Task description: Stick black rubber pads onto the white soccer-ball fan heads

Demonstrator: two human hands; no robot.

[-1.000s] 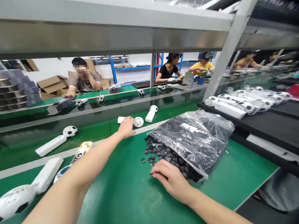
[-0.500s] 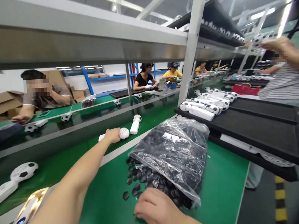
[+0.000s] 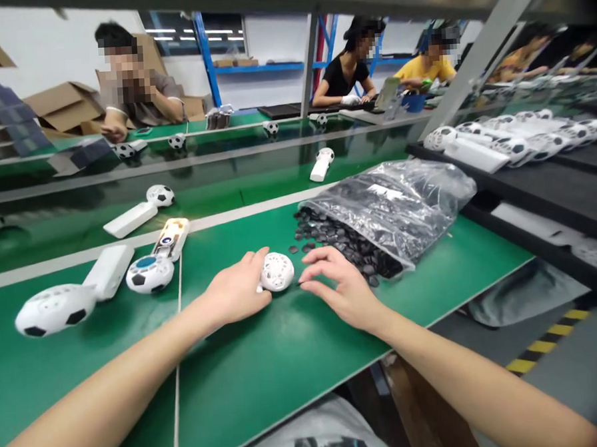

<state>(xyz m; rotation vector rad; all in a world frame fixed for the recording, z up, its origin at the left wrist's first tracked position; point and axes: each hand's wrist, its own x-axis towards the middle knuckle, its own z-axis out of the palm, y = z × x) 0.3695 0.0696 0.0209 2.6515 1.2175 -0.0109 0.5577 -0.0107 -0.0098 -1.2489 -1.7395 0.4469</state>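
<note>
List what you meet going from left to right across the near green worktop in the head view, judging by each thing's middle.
White ball-headed piece with black patches, ball with a blue disc, left grip, the white ball end it holds, small black piece, right grip, clear bag of black pieces.

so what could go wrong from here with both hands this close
The small dark piece pinched in the right hand might slip and mix with the loose black pieces nearby. The plastic bag lies open beside them, so a bump could spill more. The left hand holds the round-headed white piece close to the right hand, so they could knock together.
</note>
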